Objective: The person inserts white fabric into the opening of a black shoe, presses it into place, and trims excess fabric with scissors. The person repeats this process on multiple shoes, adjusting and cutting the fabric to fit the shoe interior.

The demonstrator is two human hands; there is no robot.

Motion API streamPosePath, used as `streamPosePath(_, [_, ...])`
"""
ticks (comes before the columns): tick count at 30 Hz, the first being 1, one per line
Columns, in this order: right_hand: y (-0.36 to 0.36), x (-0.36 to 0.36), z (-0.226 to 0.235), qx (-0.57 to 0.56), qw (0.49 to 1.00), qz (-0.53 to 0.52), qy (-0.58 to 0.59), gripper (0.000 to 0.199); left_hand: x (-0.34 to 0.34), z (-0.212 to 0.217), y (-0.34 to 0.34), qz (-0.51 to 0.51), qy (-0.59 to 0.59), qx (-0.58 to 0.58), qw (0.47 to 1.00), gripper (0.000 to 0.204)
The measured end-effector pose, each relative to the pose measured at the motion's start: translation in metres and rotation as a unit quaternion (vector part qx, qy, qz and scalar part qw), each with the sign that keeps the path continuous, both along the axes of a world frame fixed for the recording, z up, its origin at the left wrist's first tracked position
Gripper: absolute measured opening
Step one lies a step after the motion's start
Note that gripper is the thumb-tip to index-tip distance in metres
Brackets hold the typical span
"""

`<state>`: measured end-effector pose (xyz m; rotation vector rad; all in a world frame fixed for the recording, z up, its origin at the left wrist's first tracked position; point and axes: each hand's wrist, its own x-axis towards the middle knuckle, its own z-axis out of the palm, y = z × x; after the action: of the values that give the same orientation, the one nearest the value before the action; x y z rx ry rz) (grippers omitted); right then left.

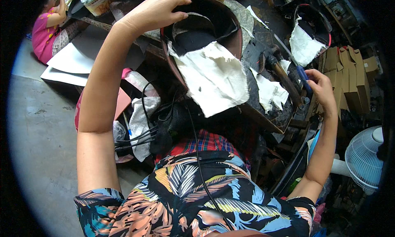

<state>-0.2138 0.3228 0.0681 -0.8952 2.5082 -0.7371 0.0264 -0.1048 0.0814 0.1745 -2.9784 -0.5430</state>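
Curved brown shell [236, 41], frayed white cloth [214, 78]

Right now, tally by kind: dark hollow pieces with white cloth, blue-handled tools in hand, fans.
Dark hollow pieces: 2
Blue-handled tool: 1, in the right hand
Fan: 1
Total: 4

brown, black-lined curved piece [224, 23]: front partly hidden beneath white cloth [214, 78] | co-worker [46, 35]: cut off at top | fan [364, 161]: right side clipped by picture's edge
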Motion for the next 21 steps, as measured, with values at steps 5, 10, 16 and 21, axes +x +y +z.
streamPosePath(5, [-0.018, 0.055, 0.037, -0.134, 0.989, 0.057, -0.010, 0.030, -0.002, 0.002, 0.042, 0.065, -0.036, -0.166, 0.983, 0.034])
streamPosePath(10, [-0.051, 0.104, 0.058, 0.101, 0.940, 0.134, 0.296, 0.051, -0.004, 0.006, 0.073, 0.001, 0.195, -0.333, 0.923, 0.020])
streamPosePath(16, [-0.065, 0.116, 0.060, 0.183, 0.888, 0.183, 0.381, 0.051, -0.054, -0.016, 0.080, -0.265, 0.181, -0.209, 0.924, 0.037])
streamPosePath(21, [-0.063, 0.119, 0.059, 0.201, 0.888, 0.192, 0.366, 0.053, -0.068, -0.033, 0.088, -0.247, 0.167, -0.273, 0.914, 0.041])
